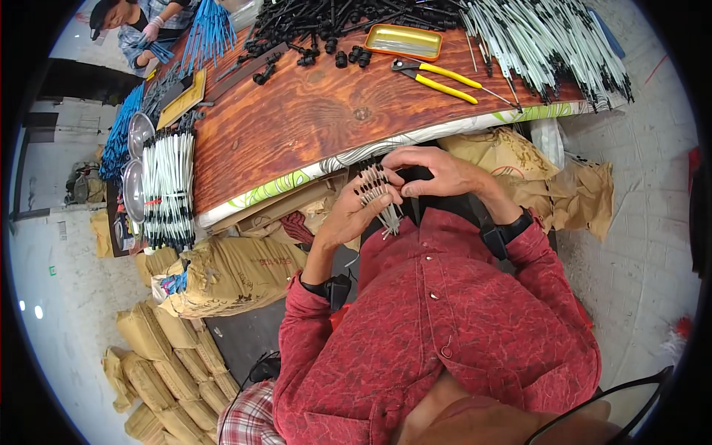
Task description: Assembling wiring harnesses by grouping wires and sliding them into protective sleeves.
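Below the table's front edge, at my waist, my left hand [354, 211] is closed around a small bundle of thin white rods with black tips [388, 215]. The rods fan out between its thumb and fingers, with the pale ends pointing down toward my shirt. My right hand [437, 172] is beside it, fingers bent and thumb drawn in, its fingertips meeting the left hand at the bundle. What the right fingertips pinch is hidden.
Yellow-handled pliers [445, 80], a yellow tray [404, 42] and black fittings [341, 59] lie on the wooden table [297, 122]. White rods are piled at right [545, 48] and bundled at left [167, 189]. Paper sacks [233, 274] stand below. Another person [141, 30] handles blue rods.
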The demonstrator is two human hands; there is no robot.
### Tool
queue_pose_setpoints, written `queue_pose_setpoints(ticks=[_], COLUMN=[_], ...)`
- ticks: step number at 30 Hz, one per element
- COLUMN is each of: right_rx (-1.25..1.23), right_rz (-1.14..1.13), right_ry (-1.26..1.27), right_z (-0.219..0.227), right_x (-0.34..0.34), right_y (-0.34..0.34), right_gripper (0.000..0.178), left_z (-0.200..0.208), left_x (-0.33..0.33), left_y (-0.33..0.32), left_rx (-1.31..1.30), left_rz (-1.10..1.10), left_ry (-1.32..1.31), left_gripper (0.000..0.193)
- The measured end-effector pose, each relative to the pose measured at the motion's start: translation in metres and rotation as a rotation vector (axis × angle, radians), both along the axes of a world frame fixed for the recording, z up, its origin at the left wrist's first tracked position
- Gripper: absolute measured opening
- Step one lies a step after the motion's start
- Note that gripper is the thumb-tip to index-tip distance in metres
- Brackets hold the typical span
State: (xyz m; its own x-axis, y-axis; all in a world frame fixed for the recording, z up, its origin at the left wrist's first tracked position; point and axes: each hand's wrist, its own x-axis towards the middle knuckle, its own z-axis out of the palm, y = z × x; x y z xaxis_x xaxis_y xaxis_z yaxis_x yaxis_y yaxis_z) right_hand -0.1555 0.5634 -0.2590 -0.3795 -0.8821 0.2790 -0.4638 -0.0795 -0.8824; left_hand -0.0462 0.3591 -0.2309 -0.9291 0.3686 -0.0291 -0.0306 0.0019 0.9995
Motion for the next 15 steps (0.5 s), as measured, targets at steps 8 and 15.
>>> queue_pose_setpoints(ticks=[8, 15], right_rx=[-0.185, -0.105], right_rz=[-0.148, -0.058], right_ry=[0.055, 0.272], right_z=[0.025, 0.023], right_x=[0.013, 0.005], right_y=[-0.024, -0.027], right_gripper=[0.05, 0.051], left_z=[-0.007, -0.018], left_x=[-0.004, -0.001], left_y=[-0.011, -0.015], left_rx=[-0.249, -0.233], left_rz=[-0.015, -0.058], left_ry=[0.12, 0.143], left_gripper=[0.02, 0.021])
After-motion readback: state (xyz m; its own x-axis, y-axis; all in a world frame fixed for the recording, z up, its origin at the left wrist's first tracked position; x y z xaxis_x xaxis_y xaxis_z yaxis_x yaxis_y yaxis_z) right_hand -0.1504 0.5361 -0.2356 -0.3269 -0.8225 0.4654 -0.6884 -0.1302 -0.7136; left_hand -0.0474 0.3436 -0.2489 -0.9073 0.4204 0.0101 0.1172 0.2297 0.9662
